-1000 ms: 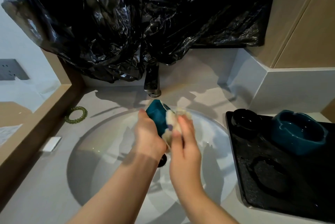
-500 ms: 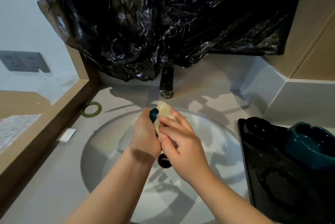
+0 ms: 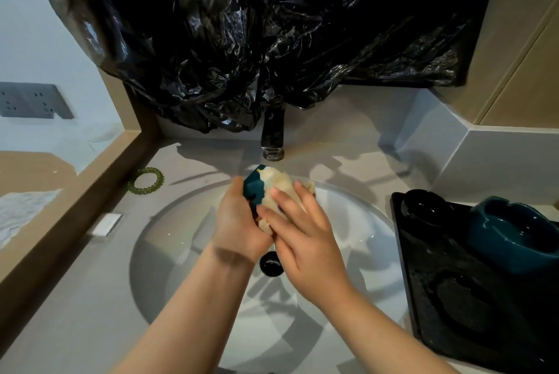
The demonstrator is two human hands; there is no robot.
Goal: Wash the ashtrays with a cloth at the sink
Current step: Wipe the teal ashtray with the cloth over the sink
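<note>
Left hand point(image 3: 239, 222) gripped teal ashtray point(image 3: 252, 189) over sink point(image 3: 169, 240); right hand point(image 3: 305, 240) pressed cloth point(image 3: 278, 184) on it, tap point(image 3: 272, 137) just beyond.

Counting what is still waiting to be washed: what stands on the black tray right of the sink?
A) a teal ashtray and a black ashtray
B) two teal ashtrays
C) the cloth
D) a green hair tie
A: the black tray bears one teal ashtray and a smaller black ashtray beside it; the second teal ashtray is in the left hand over the sink, the cloth pressed on it by the right hand.
</note>
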